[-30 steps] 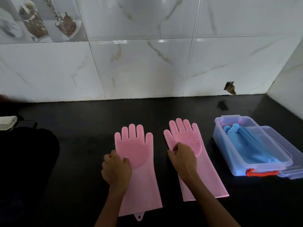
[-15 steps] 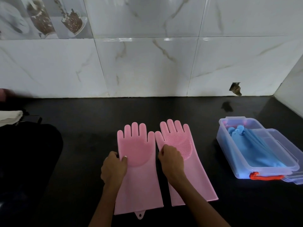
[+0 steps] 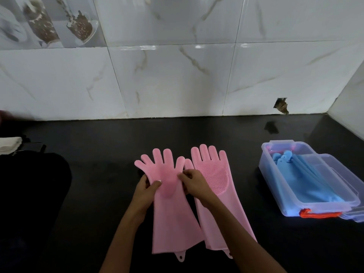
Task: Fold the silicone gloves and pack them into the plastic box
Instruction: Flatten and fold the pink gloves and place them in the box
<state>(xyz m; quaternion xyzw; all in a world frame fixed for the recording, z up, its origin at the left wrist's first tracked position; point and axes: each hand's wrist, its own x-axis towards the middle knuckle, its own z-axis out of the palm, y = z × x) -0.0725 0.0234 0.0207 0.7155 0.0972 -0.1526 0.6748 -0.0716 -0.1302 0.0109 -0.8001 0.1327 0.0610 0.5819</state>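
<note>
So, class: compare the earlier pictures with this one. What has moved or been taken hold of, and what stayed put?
The right hand has left the right pink glove and crossed to the left pink glove, which both hands now pinch at the palm, the left hand at its left edge. That glove's fingers have spread and lifted. The gloves now lie closer together. The plastic box with blue gloves stayed put.

Dim, soft blur, glare on wall tiles point(image 3: 177, 79), wide-angle edge warp.

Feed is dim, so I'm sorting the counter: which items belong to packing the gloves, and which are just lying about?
Job: two pink silicone gloves; clear plastic box holding blue gloves; its lid.

Lying about: white folded cloth; black object at left.
</note>
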